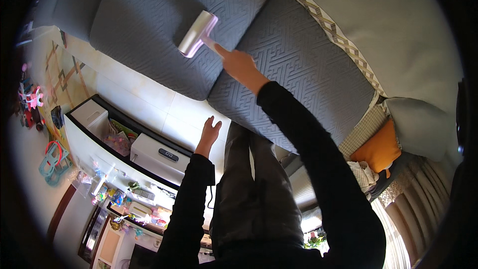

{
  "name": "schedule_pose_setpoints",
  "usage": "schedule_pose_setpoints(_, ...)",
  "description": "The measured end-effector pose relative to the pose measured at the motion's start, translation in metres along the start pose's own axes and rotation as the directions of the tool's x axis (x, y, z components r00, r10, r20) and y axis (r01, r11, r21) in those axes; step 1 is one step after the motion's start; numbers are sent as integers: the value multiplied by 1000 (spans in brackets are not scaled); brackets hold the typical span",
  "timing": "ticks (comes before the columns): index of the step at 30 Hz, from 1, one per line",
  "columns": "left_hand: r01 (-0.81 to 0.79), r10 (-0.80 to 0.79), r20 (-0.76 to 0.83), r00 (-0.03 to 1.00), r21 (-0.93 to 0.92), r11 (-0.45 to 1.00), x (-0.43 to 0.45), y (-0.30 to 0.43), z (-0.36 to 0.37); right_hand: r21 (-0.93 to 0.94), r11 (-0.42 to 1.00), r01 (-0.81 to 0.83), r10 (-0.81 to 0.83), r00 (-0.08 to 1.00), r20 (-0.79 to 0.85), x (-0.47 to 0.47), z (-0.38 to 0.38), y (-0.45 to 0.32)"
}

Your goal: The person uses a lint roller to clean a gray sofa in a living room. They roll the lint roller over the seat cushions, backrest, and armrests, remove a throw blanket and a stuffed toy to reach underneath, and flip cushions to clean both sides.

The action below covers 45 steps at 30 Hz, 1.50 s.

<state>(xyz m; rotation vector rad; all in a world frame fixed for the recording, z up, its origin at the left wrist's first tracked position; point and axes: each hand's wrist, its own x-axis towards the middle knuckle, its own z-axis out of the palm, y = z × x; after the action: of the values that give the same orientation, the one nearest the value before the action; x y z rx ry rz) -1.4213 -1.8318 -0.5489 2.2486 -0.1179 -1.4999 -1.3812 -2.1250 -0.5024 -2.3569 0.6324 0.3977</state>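
Observation:
My right hand [239, 63] is closed around the pale handle of a lint roller [198, 33], with a finger stretched along the handle. The roller's wide, shiny silver-and-pink head lies over a dark grey quilted sofa cushion [149, 26]; I cannot tell whether it touches the fabric. Beneath my right wrist is a second grey cushion [298, 67], divided from the first by a seam. My left hand [211, 132] holds nothing and hangs over the pale tiled floor, fingers apart, left of my legs.
A patterned trim [325, 18] runs along the grey sofa backrest [407, 26]. On the right sits an orange cushion [377, 147]. A long white cabinet with a black edge [153, 149] stands left, holding boxes and small items. Toys [31, 99] lie farther left.

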Motion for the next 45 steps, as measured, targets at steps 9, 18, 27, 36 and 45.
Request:
schedule_pose_setpoints(9, -41, 41, -12, 999, 5, 999, -6, 9, -8, 42, 995, -90, 90, 996, 11, -55, 19, 19)
schedule_pose_setpoints(18, -124, 125, -16, 992, 51, 991, 0, 40, -2, 122, 964, -238, 245, 969, -41, -140, -45, 99)
schedule_pose_setpoints(27, -120, 120, -22, 993, 13, 993, -1, 32, -1, 58, 940, -336, 340, 912, -229, -6, -100, 150)
schedule_pose_setpoints(36, -202, 203, -4, 979, 7, 979, 6, 41, 21, 211, 888, -408, 436, 893, -111, -169, -33, 157)
schedule_pose_setpoints(45, -276, 270, 63, 961, 130, 952, 0, 54, 42, -12, 783, -622, 602, 753, 267, -463, 30, 174)
